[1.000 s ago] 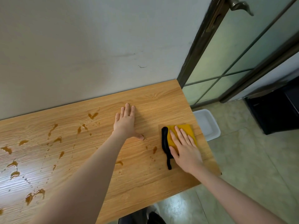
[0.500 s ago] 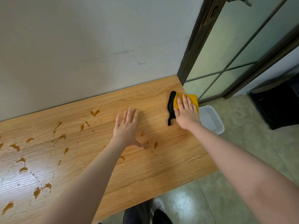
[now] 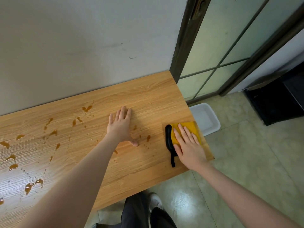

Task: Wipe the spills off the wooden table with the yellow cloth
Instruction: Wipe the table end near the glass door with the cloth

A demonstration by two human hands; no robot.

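Note:
The wooden table (image 3: 148, 96) stands against a grey wall. A yellow cloth (image 3: 189, 129) with a black edge strip lies flat near the table's right edge. My right hand (image 3: 189, 145) presses on it with straight fingers. My left hand (image 3: 121, 125) rests flat on the bare wood near the middle, fingers spread. Brown spills (image 3: 87, 108) dot the table left of that hand, with larger puddles (image 3: 32, 185) at the far left. Small drops (image 3: 148, 138) lie between my two hands.
A white plastic tub (image 3: 205, 119) sits on the tiled floor just past the table's right edge. A dark-framed glass door (image 3: 213, 46) stands at the back right, a black cabinet (image 3: 279, 102) further right. My legs and shoes (image 3: 154, 201) are below the table's front edge.
My right hand slid the cloth from the table's far right corner back toward me along the right edge. My left hand stayed flat on the wood.

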